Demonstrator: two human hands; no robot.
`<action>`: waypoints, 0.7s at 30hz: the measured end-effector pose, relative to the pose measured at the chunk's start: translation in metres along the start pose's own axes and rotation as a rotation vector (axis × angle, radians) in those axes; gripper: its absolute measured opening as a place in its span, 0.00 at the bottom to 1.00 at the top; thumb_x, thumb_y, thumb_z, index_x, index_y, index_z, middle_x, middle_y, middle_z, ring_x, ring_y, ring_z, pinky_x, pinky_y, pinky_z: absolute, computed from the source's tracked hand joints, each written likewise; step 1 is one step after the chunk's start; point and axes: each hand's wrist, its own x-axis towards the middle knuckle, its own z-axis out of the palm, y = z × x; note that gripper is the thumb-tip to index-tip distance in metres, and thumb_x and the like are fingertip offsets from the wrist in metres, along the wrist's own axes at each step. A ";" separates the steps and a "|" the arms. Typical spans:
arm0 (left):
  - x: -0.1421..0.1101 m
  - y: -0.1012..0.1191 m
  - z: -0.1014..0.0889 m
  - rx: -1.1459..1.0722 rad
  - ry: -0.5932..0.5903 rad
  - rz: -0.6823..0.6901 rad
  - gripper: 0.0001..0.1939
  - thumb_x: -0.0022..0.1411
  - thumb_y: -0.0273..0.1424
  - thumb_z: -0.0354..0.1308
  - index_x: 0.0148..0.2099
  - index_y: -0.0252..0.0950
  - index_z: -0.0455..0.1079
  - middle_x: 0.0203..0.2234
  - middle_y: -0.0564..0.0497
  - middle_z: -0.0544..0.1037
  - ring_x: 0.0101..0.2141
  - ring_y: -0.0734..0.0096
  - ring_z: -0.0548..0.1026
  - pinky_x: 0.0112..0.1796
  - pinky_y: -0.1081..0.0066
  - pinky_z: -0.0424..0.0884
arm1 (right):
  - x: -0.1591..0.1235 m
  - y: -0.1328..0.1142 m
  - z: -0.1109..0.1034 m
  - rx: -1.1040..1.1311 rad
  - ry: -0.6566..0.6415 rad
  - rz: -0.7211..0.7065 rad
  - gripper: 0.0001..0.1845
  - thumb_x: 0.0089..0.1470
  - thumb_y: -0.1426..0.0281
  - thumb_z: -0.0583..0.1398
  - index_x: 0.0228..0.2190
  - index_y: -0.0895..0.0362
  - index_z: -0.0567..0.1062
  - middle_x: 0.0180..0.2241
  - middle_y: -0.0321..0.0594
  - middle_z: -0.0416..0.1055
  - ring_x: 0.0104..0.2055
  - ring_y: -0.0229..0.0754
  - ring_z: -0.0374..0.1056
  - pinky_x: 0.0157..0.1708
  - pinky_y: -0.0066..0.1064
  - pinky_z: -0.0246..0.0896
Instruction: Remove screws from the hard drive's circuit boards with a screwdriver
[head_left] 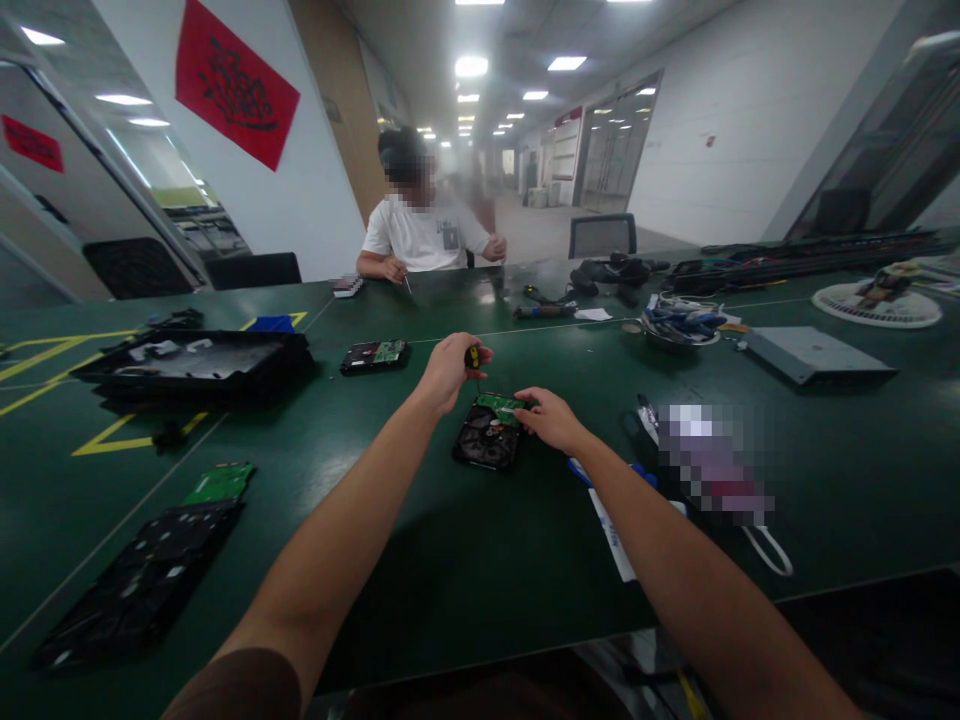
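A hard drive (486, 440) lies on the green table with its underside up, a green circuit board at its far end. My left hand (452, 372) is closed around a screwdriver (472, 357) with a yellow and black handle. Its thin shaft points down at the far edge of the board; whether the tip sits in a screw is too small to tell. At the drive's right side, my right hand (551, 417) grips the edge with its fingertips, steadying contact near the circuit board.
Another hard drive (375, 355) lies beyond my left hand, and more drives (142, 570) lie at the near left. A black tray (195, 365) stands left. On the right are a grey metal box (817, 355) and a bowl of cables (679, 325). Across the table sits a person (427, 230).
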 end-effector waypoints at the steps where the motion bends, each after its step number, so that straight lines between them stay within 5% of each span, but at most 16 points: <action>1: 0.001 -0.001 -0.001 0.035 0.017 0.024 0.11 0.54 0.37 0.58 0.34 0.34 0.73 0.32 0.44 0.78 0.32 0.65 0.76 0.25 0.73 0.70 | 0.000 0.000 0.000 -0.002 0.002 -0.003 0.21 0.58 0.70 0.64 0.53 0.57 0.72 0.37 0.40 0.74 0.28 0.35 0.69 0.27 0.27 0.65; 5: 0.001 0.000 -0.003 0.147 0.017 0.080 0.12 0.54 0.37 0.57 0.32 0.34 0.75 0.30 0.46 0.76 0.31 0.67 0.74 0.22 0.75 0.67 | -0.001 -0.003 0.000 0.001 0.005 -0.002 0.21 0.58 0.70 0.64 0.53 0.58 0.72 0.35 0.40 0.74 0.27 0.35 0.68 0.26 0.27 0.64; 12: -0.002 0.002 0.000 0.013 -0.007 -0.007 0.12 0.54 0.37 0.59 0.38 0.34 0.71 0.32 0.44 0.79 0.33 0.63 0.77 0.26 0.70 0.72 | -0.004 -0.008 -0.001 0.003 -0.006 0.009 0.21 0.58 0.70 0.63 0.53 0.58 0.71 0.35 0.39 0.74 0.29 0.35 0.69 0.28 0.27 0.66; 17: 0.000 0.001 -0.003 0.175 0.067 0.112 0.11 0.54 0.37 0.58 0.32 0.34 0.74 0.33 0.45 0.77 0.35 0.65 0.74 0.24 0.75 0.69 | -0.004 -0.006 -0.002 -0.008 -0.011 0.011 0.22 0.59 0.69 0.63 0.54 0.57 0.71 0.35 0.40 0.74 0.30 0.36 0.69 0.30 0.28 0.67; 21: -0.003 0.004 -0.002 0.174 -0.009 0.105 0.12 0.55 0.38 0.59 0.34 0.34 0.76 0.32 0.46 0.76 0.34 0.66 0.74 0.24 0.75 0.69 | -0.003 -0.004 -0.001 -0.015 0.001 0.002 0.22 0.59 0.69 0.63 0.54 0.57 0.71 0.34 0.39 0.73 0.29 0.36 0.69 0.29 0.28 0.66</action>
